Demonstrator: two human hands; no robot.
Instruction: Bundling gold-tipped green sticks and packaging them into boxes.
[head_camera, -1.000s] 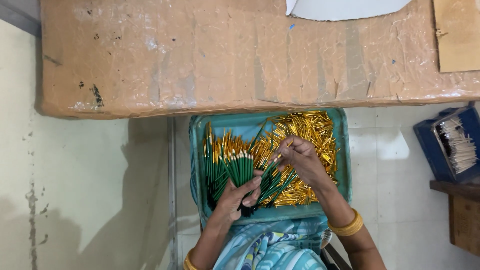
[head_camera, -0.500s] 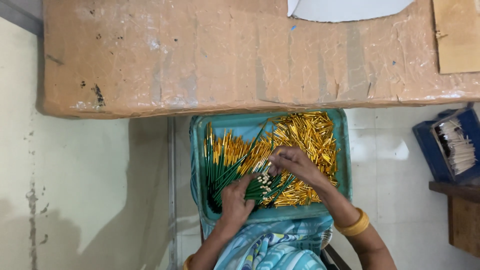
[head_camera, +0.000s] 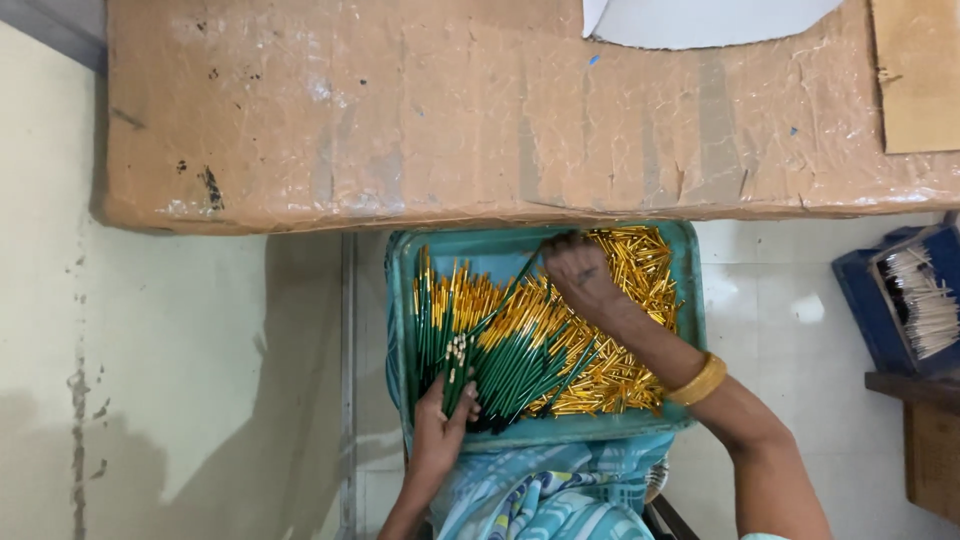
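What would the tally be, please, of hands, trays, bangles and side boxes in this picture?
Hands: 2, the left hand on the green sticks and the right hand in the gold tubes
Teal tray: 1
Gold bangle: 1
Blue box: 1
Total: 5

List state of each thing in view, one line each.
left hand: gripping a bunch of green sticks.
right hand: reaching into the gold pieces, grasp unclear.
green sticks: fanned in the tray.
gold pieces: loose pile.
teal tray: on the lap, full.
blue box: open, holding white sticks.
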